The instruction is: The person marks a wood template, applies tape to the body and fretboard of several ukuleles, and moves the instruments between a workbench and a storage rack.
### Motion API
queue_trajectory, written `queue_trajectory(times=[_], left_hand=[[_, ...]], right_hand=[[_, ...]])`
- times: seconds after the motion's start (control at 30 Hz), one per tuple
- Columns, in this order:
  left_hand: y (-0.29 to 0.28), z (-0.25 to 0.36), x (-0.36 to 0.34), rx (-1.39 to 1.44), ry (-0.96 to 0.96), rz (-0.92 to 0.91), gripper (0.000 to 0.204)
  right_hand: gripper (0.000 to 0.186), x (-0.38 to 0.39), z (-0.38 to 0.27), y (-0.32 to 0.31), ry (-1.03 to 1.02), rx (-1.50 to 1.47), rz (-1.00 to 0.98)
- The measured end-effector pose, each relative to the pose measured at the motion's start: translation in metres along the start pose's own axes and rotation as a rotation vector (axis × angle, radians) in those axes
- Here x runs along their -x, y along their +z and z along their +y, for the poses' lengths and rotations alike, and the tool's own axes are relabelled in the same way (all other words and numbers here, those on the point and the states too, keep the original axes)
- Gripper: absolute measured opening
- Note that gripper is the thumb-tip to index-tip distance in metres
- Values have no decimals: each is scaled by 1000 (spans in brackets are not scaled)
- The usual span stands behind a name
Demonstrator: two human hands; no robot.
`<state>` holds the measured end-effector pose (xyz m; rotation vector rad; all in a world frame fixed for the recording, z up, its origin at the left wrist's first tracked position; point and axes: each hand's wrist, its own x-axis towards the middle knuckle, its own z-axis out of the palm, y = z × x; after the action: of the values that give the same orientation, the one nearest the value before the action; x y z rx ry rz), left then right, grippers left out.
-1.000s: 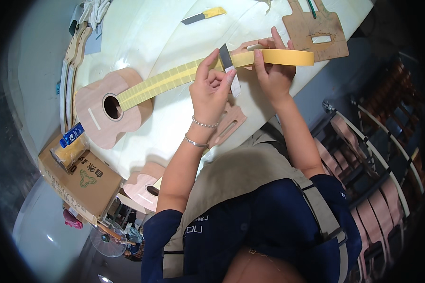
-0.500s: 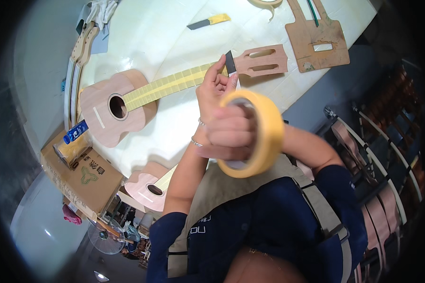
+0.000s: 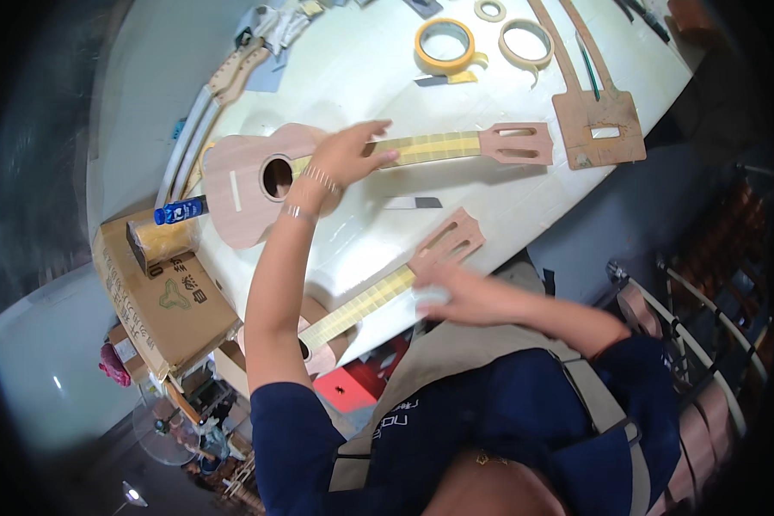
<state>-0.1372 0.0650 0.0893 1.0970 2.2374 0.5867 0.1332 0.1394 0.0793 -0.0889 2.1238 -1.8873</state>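
An unfinished ukulele (image 3: 248,206) of pale wood lies on the white table, its fretboard (image 3: 434,148) covered in yellow tape. My left hand (image 3: 344,156) is over the neck near the body, thumb and fingers apart, holding nothing visible. My right hand (image 3: 463,294), smeared by motion, is beside the headstock of a second ukulele (image 3: 450,242), also taped yellow along the neck. A flat white-and-black strip (image 3: 413,203) lies between the two necks. At the back, a roll of yellow tape (image 3: 445,46) rests beside a dark flat piece with yellow on it (image 3: 447,79).
Two paler tape rolls (image 3: 525,45) (image 3: 490,9) and a brown wooden template (image 3: 598,129) lie at the back right. Loose necks (image 3: 211,112) lie left. A cardboard box (image 3: 168,297) with a blue bottle (image 3: 181,211) above stands left. Racked wooden bodies (image 3: 705,421) stand right.
The yellow tape roll has left my right hand and lies on the table. The black-ended strip is off the neck. My left hand moved toward the body; the right drew lower. The view shifted.
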Motion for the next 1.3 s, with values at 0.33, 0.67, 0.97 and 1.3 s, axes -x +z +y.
queue_trajectory(times=[0.33,0.67,0.97,1.3], left_hand=[[-142,11,16,-115,221,-86,35],[-200,53,194,-482,508,997,32],[-122,103,215,-189,312,1126,41],[-123,61,245,204,756,762,71]], right_hand=[[29,-64,6,107,-93,-884,630],[30,-12,-253,2,-1071,-369,945],[36,-105,-291,10,-1061,148,1049],[66,-76,-237,58,-546,103,779]])
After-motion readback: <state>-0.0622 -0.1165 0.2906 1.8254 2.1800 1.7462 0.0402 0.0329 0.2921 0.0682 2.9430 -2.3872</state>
